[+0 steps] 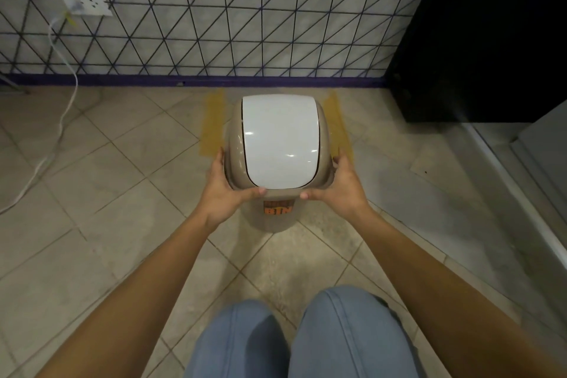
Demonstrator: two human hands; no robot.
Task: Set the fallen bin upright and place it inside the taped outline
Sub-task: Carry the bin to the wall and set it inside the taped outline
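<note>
A beige bin with a white swing lid stands upright on the tiled floor, its orange "BIN" label facing me. My left hand grips its left side and my right hand grips its right side, thumbs on the near rim. Yellow tape strips run on the floor to either side of the bin, toward the wall. The bin's top lies between the strips; its base sits nearer to me, and the outline's near edge is hidden.
A patterned tiled wall with a purple base strip stands just behind the bin. A wall socket at upper left feeds a white cable across the floor. A dark cabinet stands at right, with a raised ledge beside it. My knees are at the bottom.
</note>
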